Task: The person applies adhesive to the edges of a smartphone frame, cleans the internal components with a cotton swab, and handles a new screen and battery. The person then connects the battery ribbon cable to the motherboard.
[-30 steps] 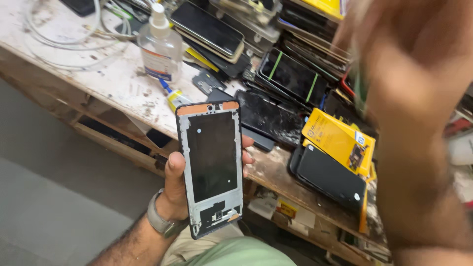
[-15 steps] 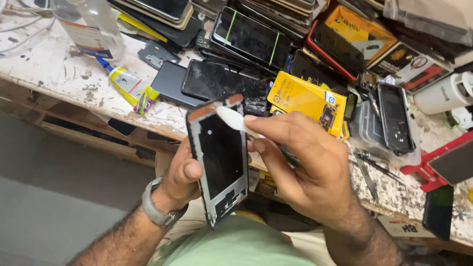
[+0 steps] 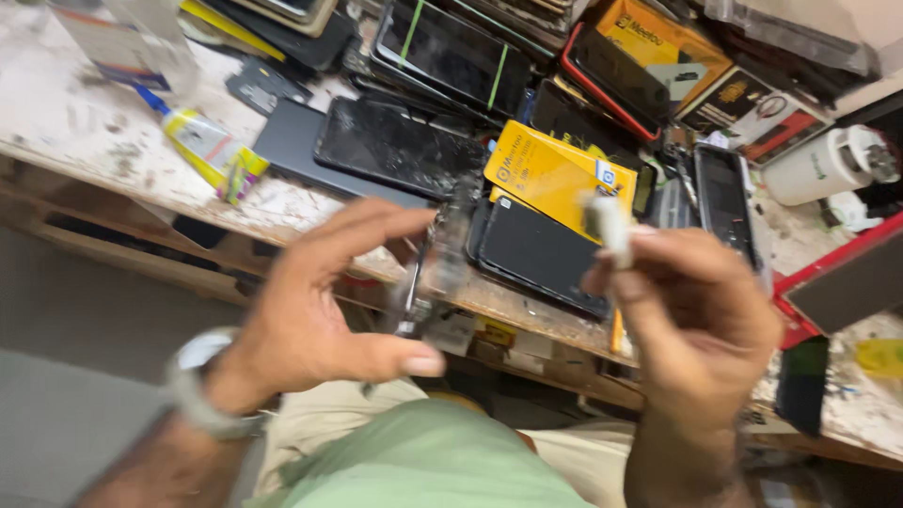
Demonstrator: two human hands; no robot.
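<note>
Two hands: left hand (image 3: 320,310) grips one blurred phone frame (image 3: 428,273) edge-on, right hand (image 3: 691,320) pinches one white wad (image 3: 609,224)

The person wears a round wristwatch (image 3: 202,372) with a pale face and a grey band on the left wrist. Both arms are bare. A light green shirt (image 3: 428,466) and tan trousers (image 3: 564,456) show below.

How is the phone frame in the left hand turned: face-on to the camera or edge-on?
Edge-on. The phone frame shows only as a thin blurred strip, upright between the left hand's fingers and thumb, no flat face visible.
</note>
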